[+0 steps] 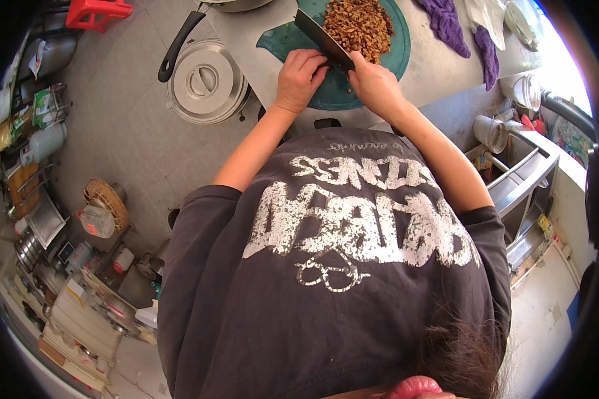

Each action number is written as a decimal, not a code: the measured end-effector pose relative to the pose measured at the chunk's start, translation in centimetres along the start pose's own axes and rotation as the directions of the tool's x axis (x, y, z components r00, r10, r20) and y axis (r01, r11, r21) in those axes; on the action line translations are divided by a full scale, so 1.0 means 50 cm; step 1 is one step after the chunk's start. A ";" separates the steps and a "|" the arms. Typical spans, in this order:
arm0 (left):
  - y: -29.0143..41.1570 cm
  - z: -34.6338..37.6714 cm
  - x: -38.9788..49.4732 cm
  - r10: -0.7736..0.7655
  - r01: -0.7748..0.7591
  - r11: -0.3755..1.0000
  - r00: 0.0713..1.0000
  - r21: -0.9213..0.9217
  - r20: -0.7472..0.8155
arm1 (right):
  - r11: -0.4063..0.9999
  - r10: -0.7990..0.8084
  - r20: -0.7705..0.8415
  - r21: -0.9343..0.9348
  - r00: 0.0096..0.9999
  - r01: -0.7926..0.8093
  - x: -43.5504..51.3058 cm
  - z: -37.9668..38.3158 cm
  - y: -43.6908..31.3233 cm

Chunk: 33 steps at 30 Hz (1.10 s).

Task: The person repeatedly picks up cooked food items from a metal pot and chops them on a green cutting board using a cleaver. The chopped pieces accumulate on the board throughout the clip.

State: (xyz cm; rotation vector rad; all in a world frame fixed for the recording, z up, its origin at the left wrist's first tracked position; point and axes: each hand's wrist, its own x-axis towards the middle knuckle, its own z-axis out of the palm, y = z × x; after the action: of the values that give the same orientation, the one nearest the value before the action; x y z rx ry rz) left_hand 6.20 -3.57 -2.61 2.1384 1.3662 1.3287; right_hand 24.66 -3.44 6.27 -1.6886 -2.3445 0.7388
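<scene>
My right hand grips a cleaver near its handle, with the dark blade slanting up and to the left over a green cutting board. Beside the blade, my left hand rests with curled fingertips on something small and dark on the board; the fingers mostly hide it. Behind the cleaver lies a heap of chopped brown food, with a few dark bits at its edge. A small crumb sits on the board between my hands.
The board lies on a metal table. A black-handled pan overhangs its left side, above a large lidded metal pot. Purple cloths lie at the right. A red plastic stool and a woven basket stand on the left.
</scene>
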 end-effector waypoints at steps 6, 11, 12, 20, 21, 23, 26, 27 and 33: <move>-0.001 0.001 -0.004 -0.016 0.016 1.000 1.000 -0.002 -0.022 | 0.999 0.001 0.121 -0.033 0.993 0.003 -0.018 -0.048 -0.010; 0.005 -0.002 0.001 0.023 -0.023 1.000 0.999 0.012 -0.026 | 0.997 0.018 0.167 -0.071 0.986 -0.006 -0.029 -0.051 -0.006; 0.005 -0.002 0.000 0.026 -0.026 1.000 0.999 0.016 -0.026 | 0.997 0.019 0.172 -0.075 0.985 -0.006 -0.030 -0.049 -0.005; 0.003 -0.001 0.000 0.038 -0.038 0.999 0.999 0.024 0.012 | 0.998 -0.048 0.021 -0.039 0.999 0.049 0.016 0.028 -0.007; 0.005 -0.001 -0.001 0.028 -0.028 0.999 1.000 0.023 0.005 | 0.998 -0.045 0.016 -0.044 0.999 0.045 0.021 0.026 -0.010; 0.008 -0.001 -0.002 0.010 -0.010 1.000 1.000 0.018 -0.008 | 0.999 -0.041 0.003 -0.033 0.999 0.041 0.021 0.022 -0.010; 0.002 0.003 -0.003 0.019 -0.019 1.000 0.999 0.002 -0.031 | 0.999 -0.043 0.005 -0.020 0.999 0.043 0.012 0.001 0.001; 0.002 0.001 -0.005 0.005 -0.005 1.000 1.000 0.002 -0.027 | 0.999 -0.038 0.023 -0.032 0.999 0.039 0.005 -0.014 -0.005; 0.000 0.001 -0.003 0.006 -0.005 1.000 1.000 0.023 -0.027 | 0.997 -0.003 0.176 -0.077 0.984 0.017 -0.021 -0.058 -0.009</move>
State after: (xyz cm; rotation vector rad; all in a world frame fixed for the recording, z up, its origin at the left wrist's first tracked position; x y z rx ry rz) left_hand 6.25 -3.70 -2.73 2.1480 1.3938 1.3557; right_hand 25.83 -3.67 9.16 -1.7051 -2.5290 0.8365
